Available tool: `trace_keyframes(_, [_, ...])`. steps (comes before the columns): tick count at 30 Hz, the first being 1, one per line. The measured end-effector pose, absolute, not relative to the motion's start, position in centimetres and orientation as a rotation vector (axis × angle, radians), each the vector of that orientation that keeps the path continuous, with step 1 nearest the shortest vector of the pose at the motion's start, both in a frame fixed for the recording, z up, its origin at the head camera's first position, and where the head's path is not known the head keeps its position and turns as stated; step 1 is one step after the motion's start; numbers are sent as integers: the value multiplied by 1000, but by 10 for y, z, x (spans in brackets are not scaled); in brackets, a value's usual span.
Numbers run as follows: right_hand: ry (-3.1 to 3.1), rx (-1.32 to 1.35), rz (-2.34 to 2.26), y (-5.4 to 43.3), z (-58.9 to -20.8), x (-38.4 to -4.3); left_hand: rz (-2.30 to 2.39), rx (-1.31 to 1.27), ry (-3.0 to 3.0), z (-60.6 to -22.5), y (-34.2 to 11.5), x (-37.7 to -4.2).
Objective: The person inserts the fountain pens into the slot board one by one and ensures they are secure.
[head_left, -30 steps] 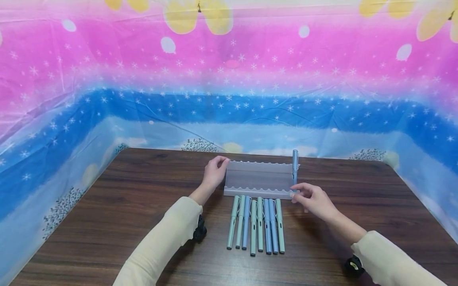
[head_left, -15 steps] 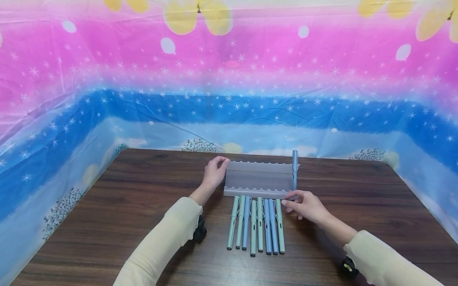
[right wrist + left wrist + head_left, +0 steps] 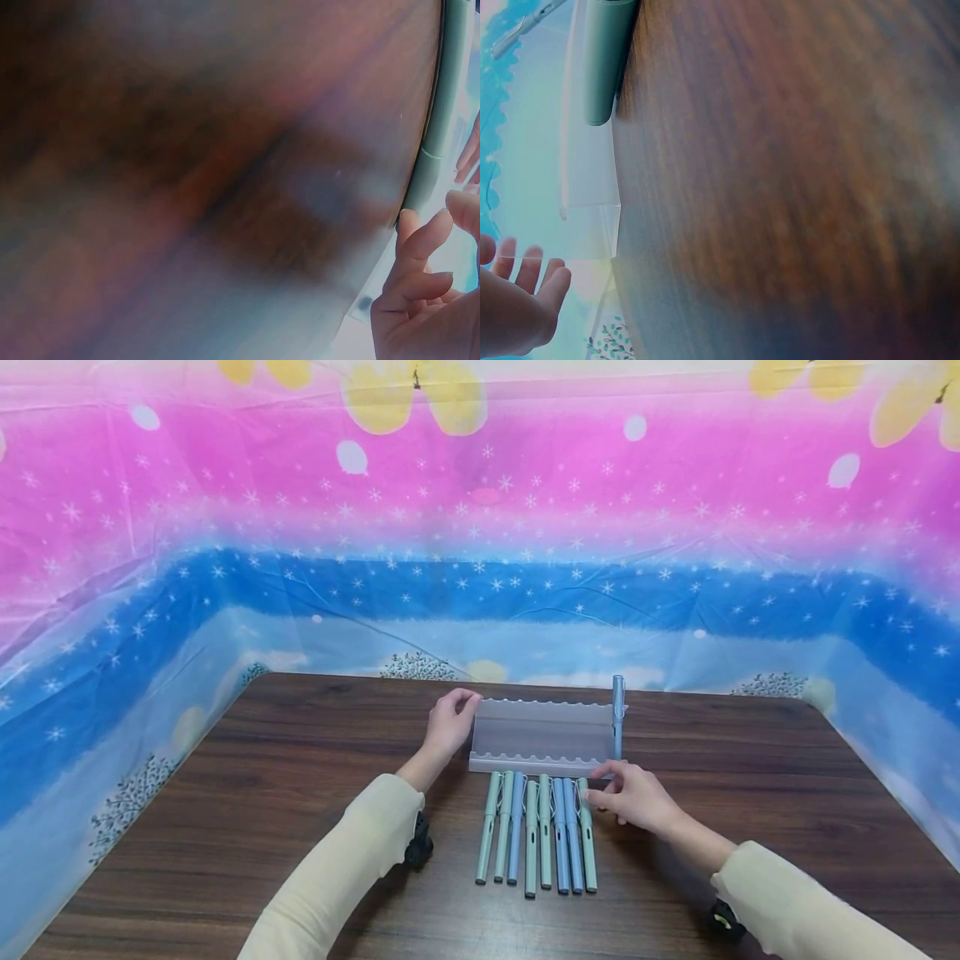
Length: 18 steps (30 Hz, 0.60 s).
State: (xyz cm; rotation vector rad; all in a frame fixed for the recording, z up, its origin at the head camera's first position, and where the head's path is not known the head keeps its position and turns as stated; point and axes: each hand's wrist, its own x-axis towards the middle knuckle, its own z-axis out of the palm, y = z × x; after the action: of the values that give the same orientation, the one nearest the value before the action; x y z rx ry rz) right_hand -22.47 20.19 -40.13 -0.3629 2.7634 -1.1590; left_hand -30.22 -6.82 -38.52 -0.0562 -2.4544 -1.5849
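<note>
My two hands at a clear rack (image 3: 542,727) on the brown worktop (image 3: 300,727), with eight loose pens (image 3: 545,839) and one standing pen (image 3: 618,714). My left hand (image 3: 450,722) pinches the rack's far left corner between thumb and fingers; the left wrist view shows the fingers through the clear wall. My right hand (image 3: 633,795) has thumb and forefinger spread apart beside the rack's near right corner, the thumb at the cap end of the rightmost green pen (image 3: 589,852); whether it touches that pen I cannot tell. The rack lies lengthwise from left to right, with scalloped far and near edges. The blue standing pen occupies its right end. The loose pens lie in a row on the near side, cap ends towards the rack; from left to right: green, green, blue, green, green, blue, blue, green. Beyond the worktop hangs a pink and blue cloth (image 3: 480,585) with white snowflakes.
</note>
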Motion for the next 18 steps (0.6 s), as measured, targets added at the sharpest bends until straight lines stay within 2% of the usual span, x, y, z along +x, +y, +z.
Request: trace_keyframes(18, [2809, -451, -1089, 200, -403, -224, -1578, -60, -2455, -384, -68, -302])
